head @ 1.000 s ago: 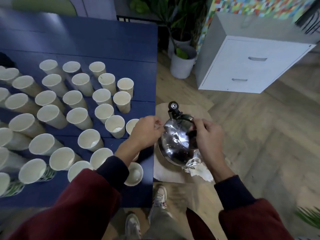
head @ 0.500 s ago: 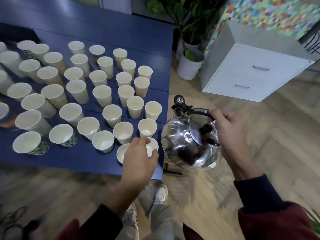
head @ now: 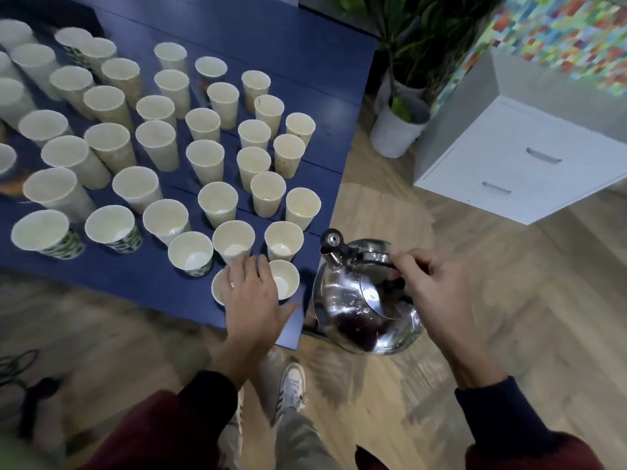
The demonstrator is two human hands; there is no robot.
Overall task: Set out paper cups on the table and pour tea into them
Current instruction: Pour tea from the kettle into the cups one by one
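Several paper cups (head: 217, 202) stand upright in rows on the blue table (head: 291, 52). A shiny steel kettle (head: 364, 300) hangs just off the table's near right corner, spout (head: 330, 244) towards the cups. My right hand (head: 432, 293) grips its dark handle. My left hand (head: 251, 296) lies with fingers spread over the two nearest cups (head: 285, 283) at the table's front edge, covering most of one. Some front cups show a pale bottom; I cannot tell if liquid is in them.
A white drawer cabinet (head: 515, 164) stands at the right on the wooden floor. Potted plants (head: 397, 127) sit beyond the table's right edge. My shoes (head: 288, 391) are below the table corner. Dark cables (head: 17, 364) lie on the floor at the left.
The kettle has come up from the floor mat to the table's corner in my right hand. My left hand left the kettle and moved onto the nearest cups. The view shifted towards the table.
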